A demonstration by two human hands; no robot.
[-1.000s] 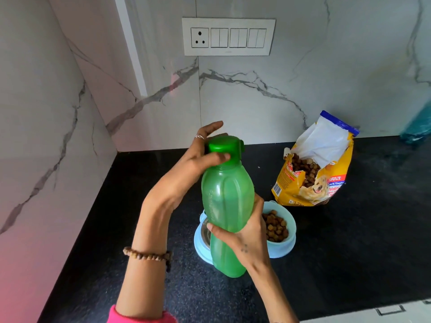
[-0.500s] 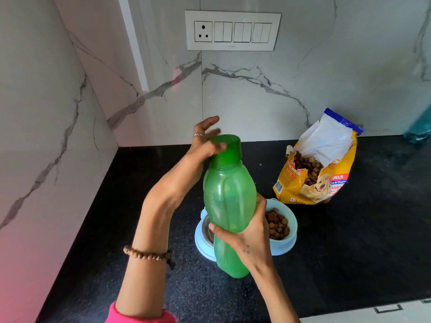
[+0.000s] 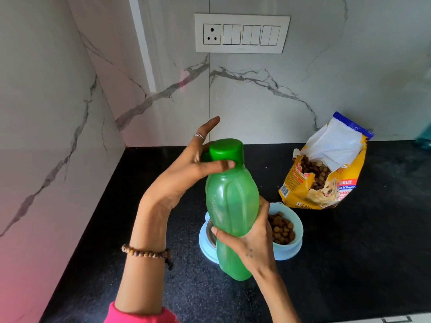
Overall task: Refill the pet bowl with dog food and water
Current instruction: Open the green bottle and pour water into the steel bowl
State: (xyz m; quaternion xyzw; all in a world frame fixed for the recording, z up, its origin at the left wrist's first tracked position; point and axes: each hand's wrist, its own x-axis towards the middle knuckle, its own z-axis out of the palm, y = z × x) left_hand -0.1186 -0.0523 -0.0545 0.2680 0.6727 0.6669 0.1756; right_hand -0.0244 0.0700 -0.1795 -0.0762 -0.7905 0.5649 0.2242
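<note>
I hold a green plastic bottle [image 3: 231,206] upright above the light blue double pet bowl [image 3: 291,249]. My right hand [image 3: 251,238] wraps around the bottle's lower body. My left hand [image 3: 186,173] grips the bottle's neck just under the dark green cap [image 3: 225,151], thumb across the front and index finger pointing up. The bowl's right compartment holds brown kibble [image 3: 281,228]. Its left compartment, a steel cup [image 3: 210,234], is mostly hidden behind the bottle.
An open yellow dog food bag [image 3: 324,173] leans at the back right on the black counter [image 3: 349,264]. Marble walls close off the left and the back. A white switch panel [image 3: 242,33] sits on the back wall. A teal object [image 3: 423,141] shows at the right edge.
The cap's flip lid, tilted up a second ago, now sits flat and closed. My left thumb slid across the neck. The bottle stayed in place over the bowl.
</note>
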